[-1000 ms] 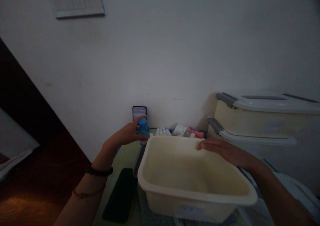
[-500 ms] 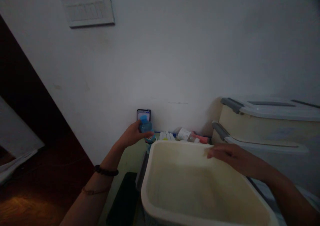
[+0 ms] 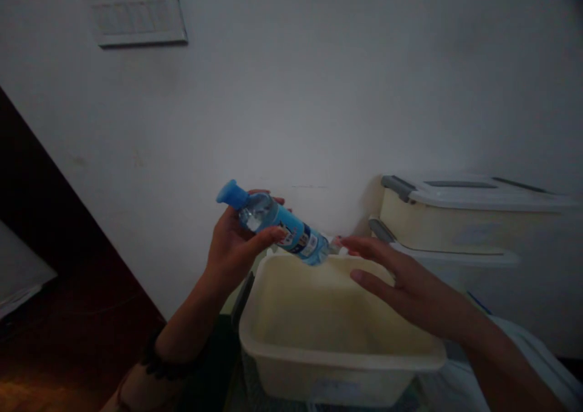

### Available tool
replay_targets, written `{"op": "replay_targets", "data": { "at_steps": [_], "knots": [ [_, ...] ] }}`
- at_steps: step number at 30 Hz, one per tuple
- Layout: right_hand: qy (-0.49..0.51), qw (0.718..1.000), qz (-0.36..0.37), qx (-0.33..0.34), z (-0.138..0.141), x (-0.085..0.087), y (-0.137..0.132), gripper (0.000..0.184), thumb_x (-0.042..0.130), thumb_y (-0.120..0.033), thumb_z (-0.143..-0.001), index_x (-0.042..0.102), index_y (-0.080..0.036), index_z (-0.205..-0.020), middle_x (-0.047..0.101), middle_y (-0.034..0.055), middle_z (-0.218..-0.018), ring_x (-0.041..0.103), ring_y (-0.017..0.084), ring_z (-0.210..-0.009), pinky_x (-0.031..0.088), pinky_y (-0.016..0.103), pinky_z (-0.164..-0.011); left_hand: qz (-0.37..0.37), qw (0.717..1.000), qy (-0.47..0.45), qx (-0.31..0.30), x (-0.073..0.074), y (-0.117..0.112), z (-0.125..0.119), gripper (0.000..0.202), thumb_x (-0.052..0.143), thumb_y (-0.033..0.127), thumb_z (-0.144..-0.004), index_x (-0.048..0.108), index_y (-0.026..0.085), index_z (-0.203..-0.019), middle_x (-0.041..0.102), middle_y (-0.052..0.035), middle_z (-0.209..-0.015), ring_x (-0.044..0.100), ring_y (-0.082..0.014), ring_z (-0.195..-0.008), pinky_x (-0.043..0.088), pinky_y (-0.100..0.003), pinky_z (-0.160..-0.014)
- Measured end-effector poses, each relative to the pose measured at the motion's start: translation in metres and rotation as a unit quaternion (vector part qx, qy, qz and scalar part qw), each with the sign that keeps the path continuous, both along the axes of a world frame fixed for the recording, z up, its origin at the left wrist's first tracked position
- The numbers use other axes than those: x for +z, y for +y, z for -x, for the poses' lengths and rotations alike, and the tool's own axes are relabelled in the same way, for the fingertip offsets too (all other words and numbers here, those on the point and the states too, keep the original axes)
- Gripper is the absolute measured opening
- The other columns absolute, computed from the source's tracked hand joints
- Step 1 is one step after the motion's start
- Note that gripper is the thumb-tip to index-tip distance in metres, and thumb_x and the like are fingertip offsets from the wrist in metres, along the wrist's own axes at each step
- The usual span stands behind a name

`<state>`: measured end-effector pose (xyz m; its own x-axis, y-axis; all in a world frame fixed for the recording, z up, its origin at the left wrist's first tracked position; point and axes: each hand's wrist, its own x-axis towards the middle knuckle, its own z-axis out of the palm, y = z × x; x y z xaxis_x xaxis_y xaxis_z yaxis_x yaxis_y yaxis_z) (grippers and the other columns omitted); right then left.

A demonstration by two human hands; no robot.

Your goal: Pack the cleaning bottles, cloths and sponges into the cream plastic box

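A clear bottle with a blue cap and a blue label is tilted, its cap up to the left and its base down to the right. My left hand wraps around its upper part and label, thumb in front. Close to the bottle's base, my right hand reaches in with fingers stretched and apart, holding nothing. Below both hands stands a cream plastic bin without a lid; no objects show on the visible part of its inside.
Lidded storage boxes with grey latches are stacked at the right against the wall. A white switch plate is fixed at upper left. White cloth lies at lower right. Dark floor shows at left.
My left hand has lifted the bottle from beside the wall and brought it nearer, tilting it over the bin. My right hand has come off the bin's rim and moved toward the bottle.
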<state>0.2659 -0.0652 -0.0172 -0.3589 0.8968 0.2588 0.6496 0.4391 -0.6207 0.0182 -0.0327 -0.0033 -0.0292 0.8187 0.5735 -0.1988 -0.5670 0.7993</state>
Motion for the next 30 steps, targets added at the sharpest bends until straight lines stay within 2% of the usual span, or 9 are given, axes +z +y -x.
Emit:
{"op": "replay_targets", "data": {
  "at_steps": [3,6,9,12,16,20,24,27,30],
  "knots": [
    [0.028,0.998,0.004,0.059,0.012,-0.006,-0.002,0.056,0.052,-0.044,-0.085,0.035,-0.023,-0.135,0.046,0.0109,-0.137,0.048,0.024,-0.121,0.039,0.043,-0.101,0.042,0.995,0.045,-0.077,-0.006,-0.010,-0.014,0.053,0.080,0.019,-0.059,0.051,0.021,-0.104,0.067,-0.0046,-0.103,0.065,-0.0265,-0.098,0.054,-0.040,-0.085],
    [0.043,0.993,0.024,0.110,0.017,-0.011,0.000,0.055,0.056,-0.037,-0.085,0.037,-0.023,-0.134,0.046,0.0108,-0.137,0.051,0.024,-0.117,0.042,0.042,-0.097,0.064,0.989,0.075,-0.114,-0.013,-0.011,-0.020,0.054,0.081,0.021,-0.059,0.050,0.022,-0.104,0.066,-0.0047,-0.105,0.063,-0.0271,-0.100,0.052,-0.042,-0.088],
    [0.038,0.993,0.048,0.100,0.017,-0.012,0.000,0.057,0.058,-0.035,-0.083,0.038,-0.022,-0.134,0.050,0.0119,-0.133,0.055,0.024,-0.110,0.046,0.040,-0.090,0.072,0.985,0.098,-0.124,-0.016,-0.009,-0.020,0.054,0.080,0.021,-0.060,0.050,0.021,-0.104,0.065,-0.0061,-0.106,0.063,-0.0273,-0.100,0.052,-0.043,-0.087],
    [0.007,0.994,0.043,0.096,0.015,-0.010,0.000,0.058,0.063,-0.037,-0.078,0.043,-0.021,-0.131,0.055,0.0115,-0.126,0.056,0.025,-0.104,0.046,0.039,-0.085,0.064,0.979,0.123,-0.150,-0.018,-0.008,-0.020,0.052,0.080,0.019,-0.061,0.051,0.020,-0.104,0.064,-0.0068,-0.106,0.062,-0.0279,-0.101,0.052,-0.041,-0.086],
    [-0.048,0.993,0.031,0.105,0.015,-0.008,-0.001,0.043,0.066,-0.034,-0.073,0.057,-0.019,-0.112,0.062,0.0090,-0.110,0.057,0.024,-0.096,0.045,0.036,-0.079,0.043,0.963,0.178,-0.199,-0.018,-0.010,-0.020,0.054,0.080,0.015,-0.062,0.051,0.022,-0.107,0.064,-0.0056,-0.107,0.061,-0.0246,-0.101,0.051,-0.038,-0.086],
    [-0.084,0.992,0.056,0.075,0.015,-0.011,0.000,0.034,0.065,-0.030,-0.070,0.059,-0.018,-0.102,0.066,0.0075,-0.097,0.059,0.023,-0.085,0.043,0.032,-0.070,0.040,0.952,0.236,-0.191,-0.018,-0.012,-0.021,0.056,0.080,0.012,-0.060,0.050,0.021,-0.106,0.063,-0.0063,-0.108,0.060,-0.0233,-0.103,0.051,-0.035,-0.085],
    [-0.096,0.990,0.073,0.069,0.015,-0.012,0.000,0.031,0.064,-0.028,-0.069,0.059,-0.018,-0.098,0.067,0.0072,-0.093,0.060,0.022,-0.080,0.041,0.031,-0.068,0.077,0.954,0.219,-0.190,-0.019,-0.008,-0.021,0.075,0.080,0.014,-0.061,0.039,0.025,-0.123,0.061,-0.0057,-0.110,0.061,-0.0215,-0.099,0.052,-0.032,-0.082],
    [-0.079,0.992,0.073,0.061,0.016,-0.009,0.000,0.038,0.063,-0.026,-0.070,0.055,-0.019,-0.106,0.066,0.0076,-0.098,0.060,0.022,-0.083,0.042,0.032,-0.070,0.135,0.960,0.157,-0.188,-0.023,-0.001,-0.021,0.091,0.079,0.018,-0.062,0.024,0.025,-0.134,0.062,-0.0078,-0.112,0.063,-0.0218,-0.096,0.053,-0.032,-0.077],
    [-0.056,0.995,0.068,0.041,0.017,-0.008,0.001,0.045,0.060,-0.026,-0.072,0.050,-0.020,-0.116,0.064,0.0092,-0.107,0.059,0.023,-0.088,0.043,0.034,-0.073,0.192,0.963,0.091,-0.165,-0.025,0.005,-0.022,0.092,0.077,0.027,-0.065,0.017,0.024,-0.135,0.062,-0.0103,-0.115,0.062,-0.0238,-0.098,0.055,-0.032,-0.074]
  ]
}}
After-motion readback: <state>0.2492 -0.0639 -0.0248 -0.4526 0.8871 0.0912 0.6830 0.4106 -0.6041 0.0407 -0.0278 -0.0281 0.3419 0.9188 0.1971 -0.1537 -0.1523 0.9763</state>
